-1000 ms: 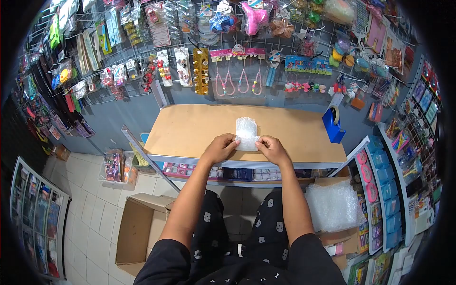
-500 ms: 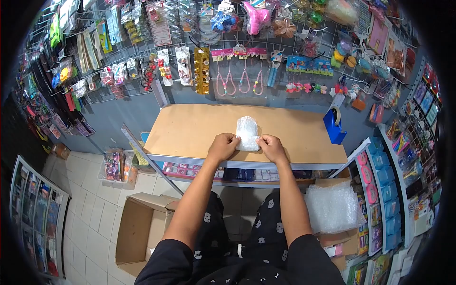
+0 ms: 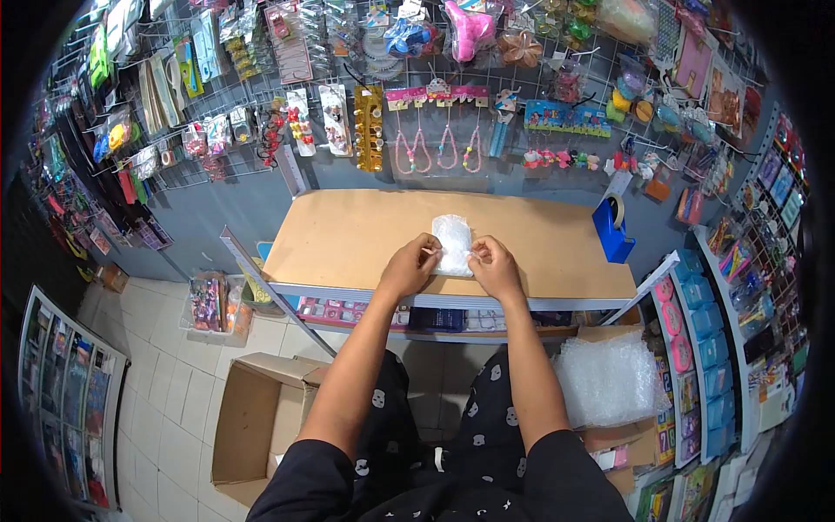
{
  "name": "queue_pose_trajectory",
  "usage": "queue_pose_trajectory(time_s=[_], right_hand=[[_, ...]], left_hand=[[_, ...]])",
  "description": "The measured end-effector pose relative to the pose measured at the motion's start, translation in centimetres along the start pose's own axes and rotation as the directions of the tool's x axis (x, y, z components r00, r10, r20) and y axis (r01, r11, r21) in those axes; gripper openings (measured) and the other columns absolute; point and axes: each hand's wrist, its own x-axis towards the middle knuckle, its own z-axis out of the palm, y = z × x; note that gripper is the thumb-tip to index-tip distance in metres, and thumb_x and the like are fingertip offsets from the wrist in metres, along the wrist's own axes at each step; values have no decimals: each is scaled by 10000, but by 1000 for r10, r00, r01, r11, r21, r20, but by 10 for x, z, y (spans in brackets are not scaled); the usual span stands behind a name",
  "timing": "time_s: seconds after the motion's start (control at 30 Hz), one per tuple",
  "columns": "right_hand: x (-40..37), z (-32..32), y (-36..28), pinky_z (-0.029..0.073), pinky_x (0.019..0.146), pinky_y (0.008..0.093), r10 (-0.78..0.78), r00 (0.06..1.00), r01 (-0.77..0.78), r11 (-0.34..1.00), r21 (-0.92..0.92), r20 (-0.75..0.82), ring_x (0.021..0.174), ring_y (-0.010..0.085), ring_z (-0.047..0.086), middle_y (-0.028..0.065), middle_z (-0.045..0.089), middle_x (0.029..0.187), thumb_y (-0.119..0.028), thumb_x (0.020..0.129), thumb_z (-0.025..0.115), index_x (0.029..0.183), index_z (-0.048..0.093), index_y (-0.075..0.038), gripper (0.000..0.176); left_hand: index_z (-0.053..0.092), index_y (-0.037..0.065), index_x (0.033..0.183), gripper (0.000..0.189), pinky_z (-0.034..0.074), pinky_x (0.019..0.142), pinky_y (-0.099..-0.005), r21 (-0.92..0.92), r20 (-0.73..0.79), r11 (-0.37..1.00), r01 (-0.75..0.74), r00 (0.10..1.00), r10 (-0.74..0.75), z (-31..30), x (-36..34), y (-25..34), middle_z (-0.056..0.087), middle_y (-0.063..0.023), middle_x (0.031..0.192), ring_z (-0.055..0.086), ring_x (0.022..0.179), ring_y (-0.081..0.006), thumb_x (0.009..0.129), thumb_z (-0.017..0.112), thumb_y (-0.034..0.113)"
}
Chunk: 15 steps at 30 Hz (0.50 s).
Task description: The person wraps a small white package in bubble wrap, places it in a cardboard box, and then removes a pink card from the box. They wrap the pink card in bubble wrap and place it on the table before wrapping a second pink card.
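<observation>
A small white packet wrapped in bubble wrap (image 3: 451, 233) lies near the front edge of the wooden tabletop (image 3: 365, 230). My left hand (image 3: 409, 267) is at the packet's left side, thumb and fingertips pinched together on the edge of the wrap. On the opposite side, my right hand (image 3: 497, 268) pinches the wrap's right edge in the same way. The lower part of the packet sits between the two hands. What is inside the wrap cannot be made out.
A blue tape dispenser (image 3: 613, 230) stands at the table's right end. Stacked bubble wrap sheets (image 3: 607, 378) rest below on the right. An open cardboard box (image 3: 252, 426) is on the floor at left. Hanging accessories (image 3: 435, 130) cover the wall rack ahead.
My fingertips have shifted slightly upward along the packet's sides, with the fingers more bent. The wrap's lower fold looks rumpled now. The packet has stayed in nearly the same spot.
</observation>
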Motion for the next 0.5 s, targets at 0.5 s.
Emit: queue_pose_trajectory(time_s=[0.5], right_hand=[[-5,-10,3,402,1178,464,-176,983,182,974,-139,50,1367,362,524,151,571,1436,-198,817,797,935,851,-173,132]], left_hand=[[802,44,1004,311,543,820,-430,190,-79,978,-87,992,103,6,1,5,662,-176,1065,665,889,-307,845,802,311]])
